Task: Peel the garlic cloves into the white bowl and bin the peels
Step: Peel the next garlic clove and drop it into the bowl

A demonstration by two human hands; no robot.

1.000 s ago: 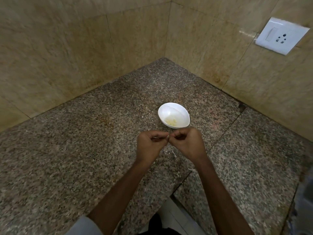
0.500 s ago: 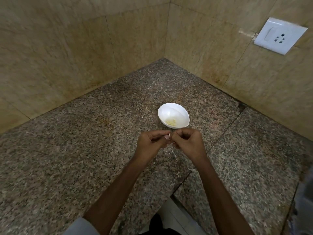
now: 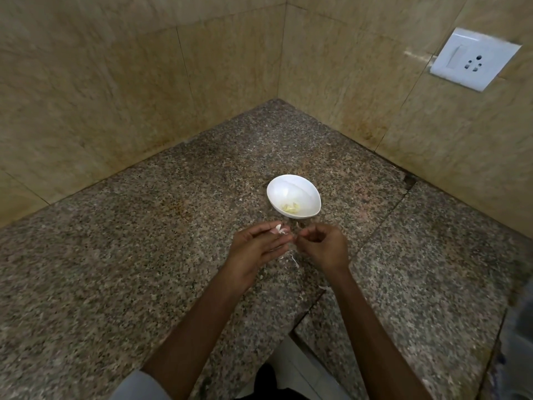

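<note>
My left hand (image 3: 259, 248) has its fingers mostly straight. The thumb and first finger pinch a little white peel (image 3: 279, 228) right at their tips. I hold it out there so it stays away from the clean garlic.

My right hand (image 3: 323, 246) is curled up small, and its fingertips almost touch my left ones. I think the clove is tucked in there, but it is too small to see, so I cannot tell.

The white bowl (image 3: 288, 186) sits just past my fingertips, a bit toward my right hand's side. I think it is that near so a clean clove only has a short drop. Some peeled cloves (image 3: 290, 208) lie in its bottom.

Thin peel scraps (image 3: 292, 259) lie on the counter (image 3: 144, 255) under my fingers and back by my right wrist. I guess that is where bits drop when I pick at a clove. I see no bin, so the peels will need gathering up and carrying away. I think there is more work left.
</note>
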